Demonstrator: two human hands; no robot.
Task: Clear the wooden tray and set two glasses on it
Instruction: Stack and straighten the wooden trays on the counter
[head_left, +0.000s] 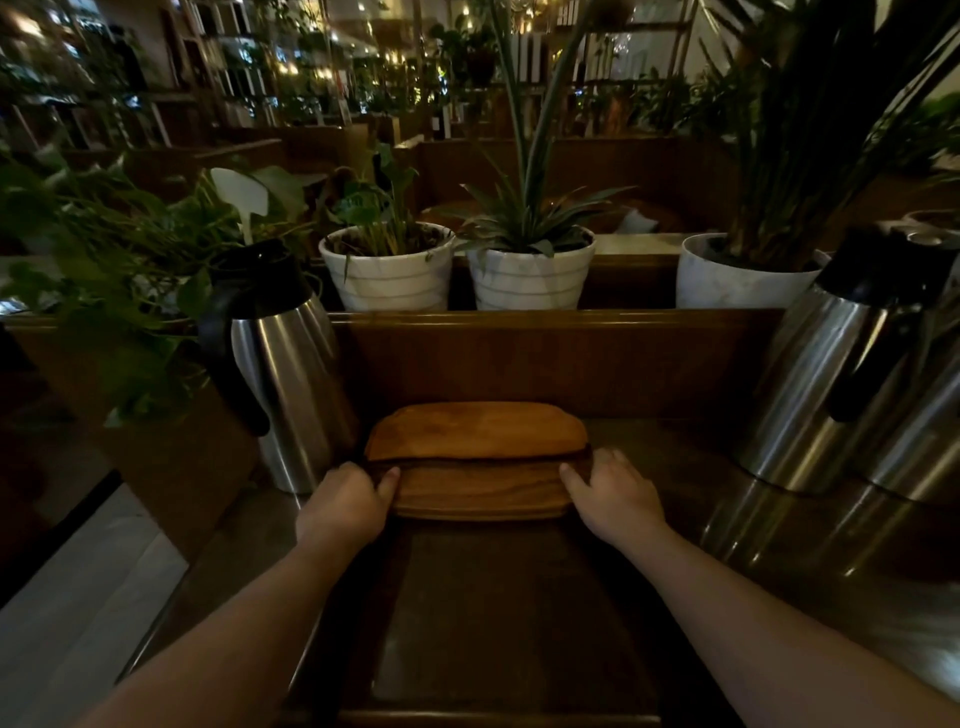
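Two oval wooden trays lie stacked against the counter's back wall. The upper wooden tray (475, 431) is lighter and sits further back, and the lower wooden tray (480, 493) juts out toward me. My left hand (345, 506) grips the lower tray's left end with the thumb on top. My right hand (613, 499) grips its right end the same way. Both trays look bare. No glasses are in view.
A large dark rectangular tray (493, 623) lies right in front of me. A steel thermos jug (285, 374) stands at the left, and two more steel jugs (841, 374) at the right. White plant pots (389, 275) line the ledge behind.
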